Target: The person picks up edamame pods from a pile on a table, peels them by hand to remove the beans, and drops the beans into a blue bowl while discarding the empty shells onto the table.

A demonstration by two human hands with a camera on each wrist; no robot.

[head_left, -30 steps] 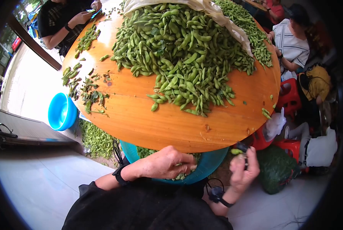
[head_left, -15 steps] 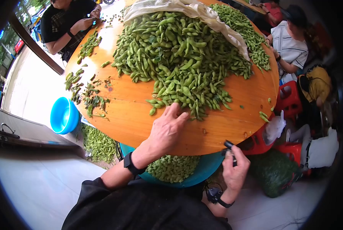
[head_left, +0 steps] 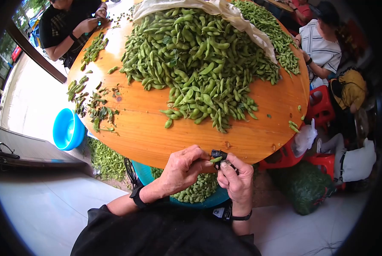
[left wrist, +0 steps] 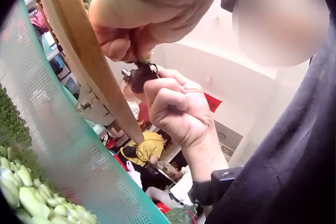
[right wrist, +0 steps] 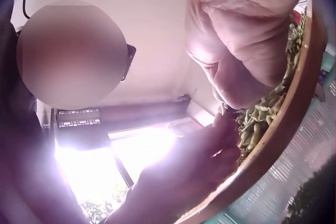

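Note:
In the head view, the left hand (head_left: pixel 180 170) pinches one end of a green pod (head_left: pixel 216 160) just off the table's front edge. The right hand (head_left: pixel 238 181) grips a small black tool (head_left: pixel 218 154), whose end meets that pod. Both hands are above a teal basket (head_left: pixel 218 197) holding shelled beans (head_left: pixel 195 190). In the left wrist view, the fingertips of both hands nearly meet at the dark tool (left wrist: pixel 142 77). A large heap of pods (head_left: pixel 191 55) lies on the round wooden table (head_left: pixel 144 128).
Leaf scraps (head_left: pixel 101 113) lie on the table's left side. A blue basin (head_left: pixel 68 129) stands at the left, beside pods on the floor (head_left: pixel 107 160). Red stools (head_left: pixel 321 106) and a dark green bag (head_left: pixel 304 192) are at the right. Other people sit around the table.
The left hand has drawn back from the heap's front to the table edge, now with a pod. The right hand has moved left with the tool, and the two hands have come together.

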